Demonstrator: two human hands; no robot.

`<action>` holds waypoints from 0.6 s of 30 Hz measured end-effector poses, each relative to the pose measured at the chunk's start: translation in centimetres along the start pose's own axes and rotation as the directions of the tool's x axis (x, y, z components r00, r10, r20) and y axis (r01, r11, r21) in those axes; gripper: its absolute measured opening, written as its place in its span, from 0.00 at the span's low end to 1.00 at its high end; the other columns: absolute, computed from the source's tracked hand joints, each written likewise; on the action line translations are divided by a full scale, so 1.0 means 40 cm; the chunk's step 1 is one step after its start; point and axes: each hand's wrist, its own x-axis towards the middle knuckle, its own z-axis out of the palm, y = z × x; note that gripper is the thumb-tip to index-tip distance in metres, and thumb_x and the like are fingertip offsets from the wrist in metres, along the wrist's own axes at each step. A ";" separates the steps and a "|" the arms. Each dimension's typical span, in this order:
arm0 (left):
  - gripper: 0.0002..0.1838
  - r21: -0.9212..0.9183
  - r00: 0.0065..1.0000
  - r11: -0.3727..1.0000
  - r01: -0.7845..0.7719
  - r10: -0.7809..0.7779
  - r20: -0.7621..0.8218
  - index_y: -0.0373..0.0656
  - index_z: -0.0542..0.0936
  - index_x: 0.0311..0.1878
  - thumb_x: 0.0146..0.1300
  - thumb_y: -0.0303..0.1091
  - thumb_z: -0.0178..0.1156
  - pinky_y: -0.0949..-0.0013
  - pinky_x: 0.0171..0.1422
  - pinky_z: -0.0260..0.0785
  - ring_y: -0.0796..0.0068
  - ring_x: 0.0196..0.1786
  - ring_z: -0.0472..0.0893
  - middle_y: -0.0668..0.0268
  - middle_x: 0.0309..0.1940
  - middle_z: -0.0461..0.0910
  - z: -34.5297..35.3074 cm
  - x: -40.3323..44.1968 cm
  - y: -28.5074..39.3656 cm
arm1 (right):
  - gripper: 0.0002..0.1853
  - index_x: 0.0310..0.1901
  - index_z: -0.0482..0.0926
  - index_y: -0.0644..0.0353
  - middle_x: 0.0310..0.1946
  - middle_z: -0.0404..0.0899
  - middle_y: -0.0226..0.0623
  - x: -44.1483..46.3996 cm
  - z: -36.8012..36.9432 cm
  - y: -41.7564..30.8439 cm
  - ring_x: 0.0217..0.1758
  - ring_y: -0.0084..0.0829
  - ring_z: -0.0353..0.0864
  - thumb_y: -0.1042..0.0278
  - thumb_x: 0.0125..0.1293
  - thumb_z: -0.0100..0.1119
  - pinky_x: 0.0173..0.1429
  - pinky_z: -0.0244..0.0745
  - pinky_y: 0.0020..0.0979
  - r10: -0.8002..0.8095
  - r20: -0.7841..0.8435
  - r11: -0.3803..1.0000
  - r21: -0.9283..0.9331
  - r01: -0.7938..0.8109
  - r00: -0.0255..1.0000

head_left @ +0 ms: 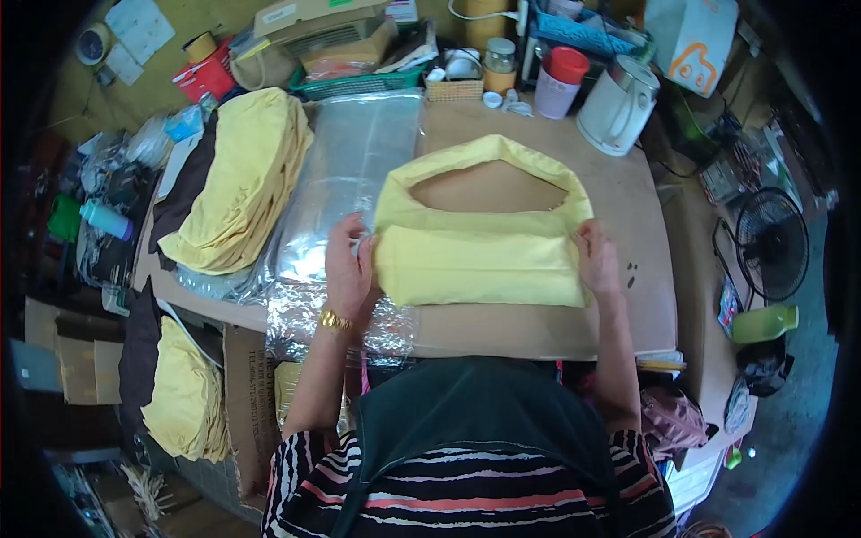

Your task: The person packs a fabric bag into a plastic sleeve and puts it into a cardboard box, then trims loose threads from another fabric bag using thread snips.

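A pale yellow fabric bag (475, 265) lies flat on the brown work table, its wide handle loop pointing away from me. At the bag's right edge, my right hand (598, 260) has its fingers closed on the cloth. My left hand (348, 262), with a gold watch at the wrist, is by the bag's left edge. Its fingers and thumb are apart, and the thumb is close to the cloth; whether it touches I cannot tell. Beneath and beside that hand lie clear plastic sleeves (345, 161).
A pile of folded yellow bags (238, 184) lies at the table's left; another yellow stack (184, 394) sits lower, beside a cardboard box (248, 403). At the back stand a white kettle (619, 106), a red-lidded cup (560, 85) and a green basket (359, 82). A black fan (771, 242) is at right.
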 end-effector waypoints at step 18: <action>0.25 -0.437 0.538 0.314 0.843 -0.486 0.689 0.30 0.63 0.52 0.67 0.40 0.63 0.75 0.31 0.78 0.74 0.29 0.84 0.58 0.31 0.80 -0.061 -0.191 0.038 | 0.21 0.26 0.76 0.59 0.17 0.74 0.41 0.078 0.300 -0.548 0.34 0.44 0.75 0.48 0.60 0.66 0.42 0.66 0.44 -0.457 0.416 0.862 -0.010 0.507 0.786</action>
